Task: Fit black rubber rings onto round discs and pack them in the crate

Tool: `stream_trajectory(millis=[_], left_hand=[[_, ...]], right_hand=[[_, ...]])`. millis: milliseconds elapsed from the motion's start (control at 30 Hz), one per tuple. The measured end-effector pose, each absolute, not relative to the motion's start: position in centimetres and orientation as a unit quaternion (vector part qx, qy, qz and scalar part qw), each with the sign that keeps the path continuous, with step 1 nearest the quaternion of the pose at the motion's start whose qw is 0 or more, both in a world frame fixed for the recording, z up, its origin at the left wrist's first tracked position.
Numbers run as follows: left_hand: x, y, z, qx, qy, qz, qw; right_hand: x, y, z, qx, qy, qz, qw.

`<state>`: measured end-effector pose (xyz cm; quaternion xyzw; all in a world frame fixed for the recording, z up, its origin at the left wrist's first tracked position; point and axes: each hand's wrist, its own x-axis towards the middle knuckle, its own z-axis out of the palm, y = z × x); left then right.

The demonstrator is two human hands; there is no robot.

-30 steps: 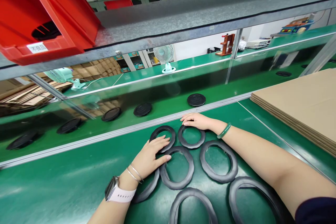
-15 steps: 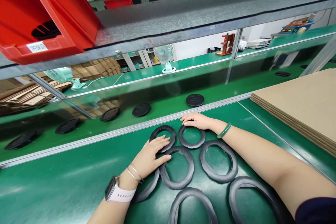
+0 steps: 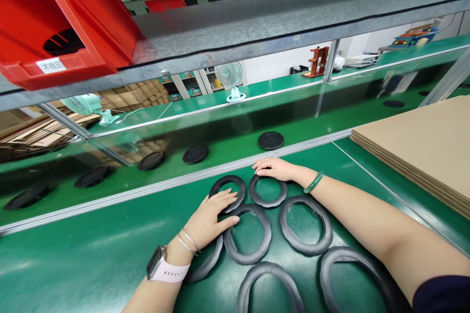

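Observation:
Several black rings, rubbery in look, lie flat on the green tabletop (image 3: 91, 259). My left hand (image 3: 215, 216) rests with its fingers stretched out over the far-left ring (image 3: 240, 194), its thumb reaching to the rim of the nearer ring (image 3: 267, 239). Under that palm and wrist another ring (image 3: 205, 270) is partly hidden. At the far-right ring (image 3: 270, 203), my right hand (image 3: 273, 168) lies flat with extended fingers on the upper rim. Nearer to me are a larger ring (image 3: 286, 242), a ring at the bottom (image 3: 270, 268) and one (image 3: 326, 279) beside my right forearm.
Beyond a metal rail (image 3: 176, 179), black discs such as this disc (image 3: 270, 140) lie on a green belt (image 3: 235, 149). Stacked cardboard sheets (image 3: 414, 132) sit at right. A metal shelf (image 3: 238, 24) crosses above, bearing a red bin (image 3: 106, 24). Small fans (image 3: 229, 76) stand behind.
The black discs on the belt have shifted slightly to the left. My hands and the rings have stayed in place.

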<state>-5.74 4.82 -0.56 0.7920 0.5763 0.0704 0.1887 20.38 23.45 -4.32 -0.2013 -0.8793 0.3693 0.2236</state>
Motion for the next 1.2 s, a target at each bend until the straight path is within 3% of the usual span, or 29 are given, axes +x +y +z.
stream_trajectory(millis=[1200], left_hand=[[-5.73, 4.83, -0.57, 0.793, 0.575, 0.076, 0.185]], right_hand=[[20.43, 23.35, -4.18, -0.205, -0.88, 0.368, 0.221]])
